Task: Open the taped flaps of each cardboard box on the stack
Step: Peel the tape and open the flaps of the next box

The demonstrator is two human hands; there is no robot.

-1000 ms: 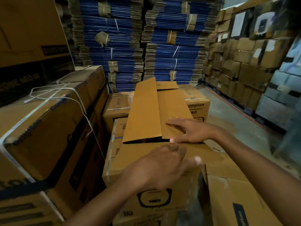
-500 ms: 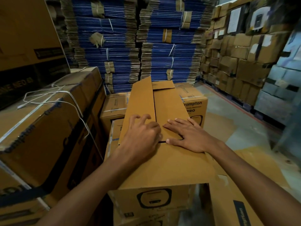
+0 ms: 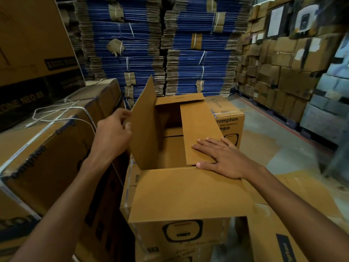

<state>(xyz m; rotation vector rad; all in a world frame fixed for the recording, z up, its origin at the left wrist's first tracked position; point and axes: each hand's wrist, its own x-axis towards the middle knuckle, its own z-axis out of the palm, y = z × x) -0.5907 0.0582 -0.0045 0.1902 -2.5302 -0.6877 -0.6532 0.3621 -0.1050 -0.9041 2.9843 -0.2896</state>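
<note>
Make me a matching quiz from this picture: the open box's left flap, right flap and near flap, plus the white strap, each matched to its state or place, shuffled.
Things:
1. left flap
2. right flap
3. near flap
4. white strap

States or places:
A. lies loose on top of the box on the left
B. folded out toward the person
C. stands raised, gripped by the left hand
D. lies over the opening under the flat right hand

Pairs: 1-C; 2-D; 3-B; 4-A

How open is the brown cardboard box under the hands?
Partly open: the left hand holds the left flap upright, the near flap lies folded outward, but the right hand rests flat on the right flap over the opening.
</note>
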